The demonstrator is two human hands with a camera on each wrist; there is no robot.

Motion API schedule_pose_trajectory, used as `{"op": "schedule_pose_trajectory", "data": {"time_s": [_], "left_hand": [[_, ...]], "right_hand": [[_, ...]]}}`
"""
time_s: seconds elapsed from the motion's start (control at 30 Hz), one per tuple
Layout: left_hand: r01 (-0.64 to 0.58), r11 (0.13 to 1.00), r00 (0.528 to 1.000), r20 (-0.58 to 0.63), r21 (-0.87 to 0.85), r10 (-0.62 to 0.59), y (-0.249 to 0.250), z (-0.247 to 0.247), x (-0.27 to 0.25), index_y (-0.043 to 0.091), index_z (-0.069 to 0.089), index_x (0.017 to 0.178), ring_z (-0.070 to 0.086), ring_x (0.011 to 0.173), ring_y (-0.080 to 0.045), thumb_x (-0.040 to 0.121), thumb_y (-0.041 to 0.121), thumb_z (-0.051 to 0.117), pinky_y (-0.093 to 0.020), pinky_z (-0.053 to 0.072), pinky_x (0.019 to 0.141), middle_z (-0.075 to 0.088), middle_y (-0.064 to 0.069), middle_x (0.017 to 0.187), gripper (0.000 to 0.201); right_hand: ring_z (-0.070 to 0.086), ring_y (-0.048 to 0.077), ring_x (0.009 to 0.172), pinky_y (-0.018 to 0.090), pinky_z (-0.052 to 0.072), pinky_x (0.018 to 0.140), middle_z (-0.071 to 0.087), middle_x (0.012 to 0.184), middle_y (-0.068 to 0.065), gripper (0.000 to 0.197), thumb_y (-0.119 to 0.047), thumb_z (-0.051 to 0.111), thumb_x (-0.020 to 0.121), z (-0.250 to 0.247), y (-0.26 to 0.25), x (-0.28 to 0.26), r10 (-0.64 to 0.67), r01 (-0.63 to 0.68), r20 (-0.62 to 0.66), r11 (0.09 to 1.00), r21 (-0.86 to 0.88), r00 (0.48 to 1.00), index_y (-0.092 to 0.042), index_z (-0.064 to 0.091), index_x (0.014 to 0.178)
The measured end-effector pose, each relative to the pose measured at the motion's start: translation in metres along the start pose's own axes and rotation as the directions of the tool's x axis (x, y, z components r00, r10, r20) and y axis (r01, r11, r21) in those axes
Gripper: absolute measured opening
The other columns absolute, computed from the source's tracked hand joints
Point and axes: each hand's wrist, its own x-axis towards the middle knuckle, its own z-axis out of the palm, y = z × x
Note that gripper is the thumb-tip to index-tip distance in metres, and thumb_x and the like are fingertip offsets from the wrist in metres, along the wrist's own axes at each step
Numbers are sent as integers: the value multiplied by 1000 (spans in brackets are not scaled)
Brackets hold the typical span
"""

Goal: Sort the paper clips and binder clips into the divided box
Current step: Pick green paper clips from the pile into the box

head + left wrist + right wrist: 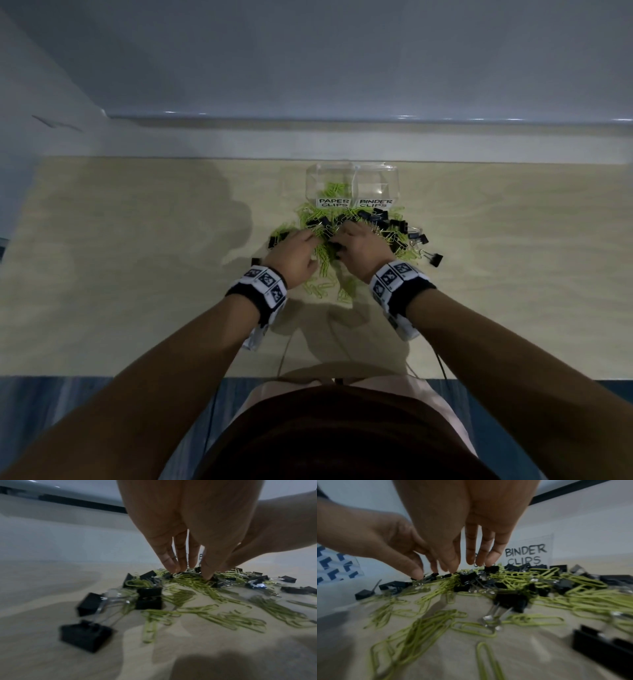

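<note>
A mixed pile of green paper clips [323,255] and black binder clips [376,216] lies on the wooden table in front of the clear divided box [390,178]. Its left compartment, labelled PAPER CLIPS [334,202], holds some green clips; the right one is labelled BINDER CLIPS [525,555]. My left hand [192,573] reaches down with straight fingers, and its fingertips [175,568] touch the middle of the pile. My right hand [467,566] does the same beside it, its fingertips [488,562] on a black clip. Both hands [298,250] [359,240] nearly meet.
Stray binder clips [433,257] lie at the pile's right edge, and one [255,262] lies left of my left wrist. A pale wall with a ledge [342,120] rises behind the table. Thin cables [284,356] hang over the table's front edge.
</note>
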Motion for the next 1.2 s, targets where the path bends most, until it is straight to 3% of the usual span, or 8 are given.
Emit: {"op": "schedule_pose_trajectory", "data": {"time_s": [0.1,0.3,0.4,0.6,0.77,0.9,1.0,1.2], "left_hand": [[19,998,998,62,56,-23,9,9,6,7,47,132,40,122,-28,88,18,57,-39,40,103,44,-8,134,47],[-31,999,999,28,6,31,-5,18,-9,9,51,132,43,121,-22,90,16,53,-33,36,104,50,-7,131,42],[-36,999,999,20,-30,37,-12,17,-16,12,48,134,44,120,-20,88,24,61,-31,36,105,49,-6,130,50],[48,998,989,135,49,-54,-8,16,-16,13,36,140,39,122,-23,71,36,78,-36,39,105,38,-5,134,83],[32,998,993,110,44,-37,-7,20,-16,11,49,129,46,114,-20,77,32,74,-31,40,97,45,-3,125,61],[0,999,992,129,53,-7,-7,17,-13,11,58,115,51,108,-22,87,28,63,-31,41,90,54,-4,116,32],[-51,993,986,163,108,33,-4,14,-8,7,60,108,54,101,-25,93,23,51,-34,43,83,57,-8,108,24],[-33,999,982,188,-2,33,-3,5,3,5,62,89,57,80,-22,88,13,53,-32,45,71,62,-9,90,12]], "right_hand": [[47,25,110,40,52,87,53,116,3,23,-13,56,89,5,-2,7,39,-33,96,998,-61,995,-14,64,110],[49,24,108,38,49,92,55,112,3,34,-3,55,86,2,34,-11,154,-152,24,986,-67,988,-16,61,117],[50,25,100,42,51,86,57,108,5,25,-8,56,85,-1,31,-13,90,-92,-34,995,-48,995,-12,64,108],[51,18,97,41,53,84,51,106,-1,34,-36,66,79,7,-20,-11,19,-23,229,1000,14,973,-20,61,108],[42,29,118,43,44,94,43,128,10,60,-26,69,80,21,-23,-20,37,-23,322,999,-48,946,-14,44,133],[56,36,106,41,49,82,53,120,16,29,-13,56,87,20,-13,-27,-4,-3,207,999,36,978,-9,59,116],[58,34,103,39,50,80,55,122,14,32,-12,51,89,14,-7,-30,0,-3,160,1000,19,987,-13,57,121],[61,22,82,37,54,79,65,98,8,15,-15,64,83,7,12,-30,79,-106,148,978,180,986,-6,69,94]]}}
